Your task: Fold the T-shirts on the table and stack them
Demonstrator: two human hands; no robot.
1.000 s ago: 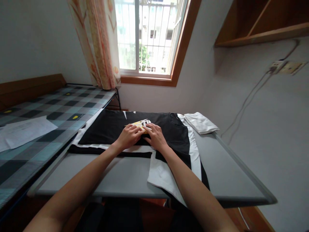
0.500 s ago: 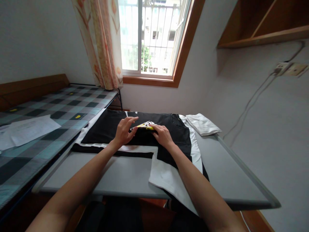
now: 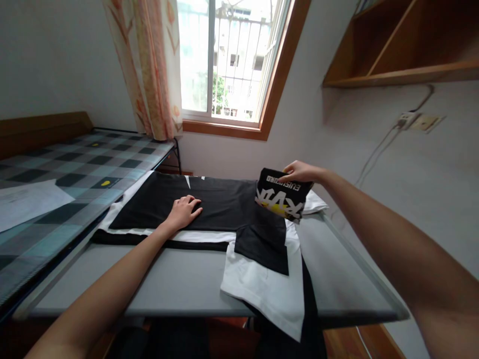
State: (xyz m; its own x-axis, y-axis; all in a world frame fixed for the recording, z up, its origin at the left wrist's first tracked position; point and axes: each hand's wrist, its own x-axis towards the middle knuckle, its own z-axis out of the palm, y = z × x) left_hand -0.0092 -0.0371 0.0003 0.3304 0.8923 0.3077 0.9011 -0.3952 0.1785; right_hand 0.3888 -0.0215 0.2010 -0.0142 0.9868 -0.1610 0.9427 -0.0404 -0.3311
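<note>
My right hand pinches the upper edge of a folded black T-shirt with white lettering and a yellow patch. It hangs upright above the right part of the table. Flat on a spread black T-shirt lies my left hand, fingers stretched out, holding nothing. Under that shirt is a white T-shirt, its sleeve hanging over the front edge. More black cloth shows beneath the white one. A folded white garment at the table's back right is partly hidden behind the held shirt.
The grey table stands beside a bed with a checked cover, on which papers lie. A window and a curtain are ahead. A wooden shelf and a socket with cables are on the right wall.
My right hand has carried the folded T-shirt up and to the right. My left hand has let go of it and moved left and down onto the spread black shirt.
</note>
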